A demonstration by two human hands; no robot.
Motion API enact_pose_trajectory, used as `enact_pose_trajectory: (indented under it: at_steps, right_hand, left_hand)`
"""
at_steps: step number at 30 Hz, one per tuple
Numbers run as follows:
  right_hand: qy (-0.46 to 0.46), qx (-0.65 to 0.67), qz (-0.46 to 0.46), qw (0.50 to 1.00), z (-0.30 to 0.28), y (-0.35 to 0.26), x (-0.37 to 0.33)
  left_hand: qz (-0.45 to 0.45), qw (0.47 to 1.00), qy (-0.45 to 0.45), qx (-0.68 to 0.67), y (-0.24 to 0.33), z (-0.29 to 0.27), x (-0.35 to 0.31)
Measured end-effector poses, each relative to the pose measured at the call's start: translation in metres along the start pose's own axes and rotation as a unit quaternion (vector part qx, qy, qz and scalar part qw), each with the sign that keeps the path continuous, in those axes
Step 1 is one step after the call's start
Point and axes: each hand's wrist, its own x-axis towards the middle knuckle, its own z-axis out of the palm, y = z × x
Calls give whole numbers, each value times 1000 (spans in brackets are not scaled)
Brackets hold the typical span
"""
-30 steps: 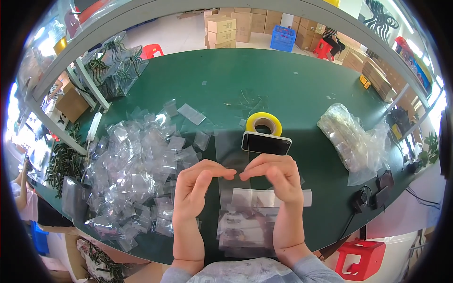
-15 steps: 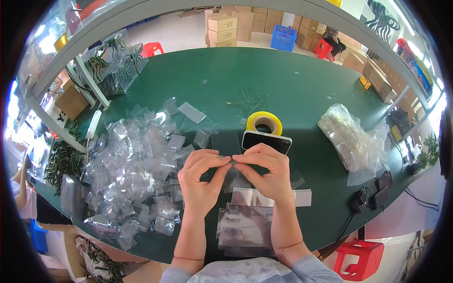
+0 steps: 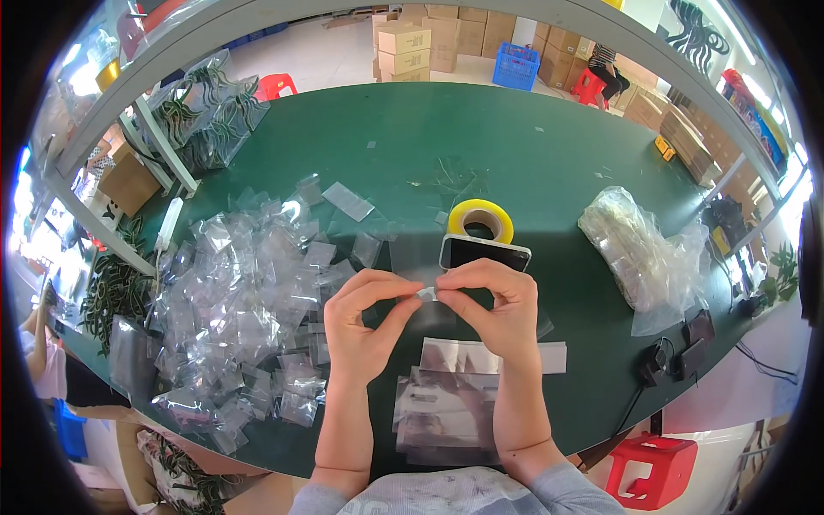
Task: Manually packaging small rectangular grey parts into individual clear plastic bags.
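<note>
My left hand (image 3: 359, 324) and my right hand (image 3: 499, 311) meet above the middle of the green table, each closed in a pinch. Between the fingertips they hold a small piece of clear plastic film (image 3: 427, 294), which shows whitish; its full outline is hard to make out. A big heap of small clear plastic packets (image 3: 245, 292) lies to the left of my left hand. Below the hands is a stack of clear plastic sheets (image 3: 438, 421), with a pale strip of film (image 3: 554, 358) partly behind my right forearm. A phone (image 3: 481, 254) leans against a yellow tape roll (image 3: 506, 225) just beyond my right hand.
A crumpled clear plastic bag (image 3: 631, 249) lies on the right, with black adapters (image 3: 657, 360) and cables nearer me. A grey shelf frame (image 3: 343, 19) arches over the green table (image 3: 386, 129). A red stool (image 3: 654, 472) stands lower right; a seated person (image 3: 608, 73) is far off.
The fingertips have parted slightly, my right hand shifting a little to the right. More of the whitish film shows between them.
</note>
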Motion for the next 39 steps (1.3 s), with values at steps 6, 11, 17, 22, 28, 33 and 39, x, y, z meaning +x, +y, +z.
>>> enact_pose_trajectory:
  at_steps: [6,11,17,22,28,33,39]
  right_hand:
    - [9,-33,6,999,3,-6,-1]
    - [27,-154,-112,981,6,0,1]
    - [-6,-259,-124,958,7,3,1]
    - [-6,-215,-70,974,6,-7,11]
    - [-294,-404,25,866,-24,9,-13]
    - [-406,-467,80,782,-39,49,-95]
    - [-361,-499,-40,787,-52,73,-127]
  left_hand:
    - [-35,999,21,-17,8,6,-2]
    - [35,989,56,130,7,4,-1]
    - [12,991,22,132,6,-3,-1]
    - [43,930,210,299,-5,-37,0]
    - [-1,921,276,276,3,-66,-2]
    - [-31,976,80,201,14,-44,0]
    - [-10,974,15,224,11,-40,-2]
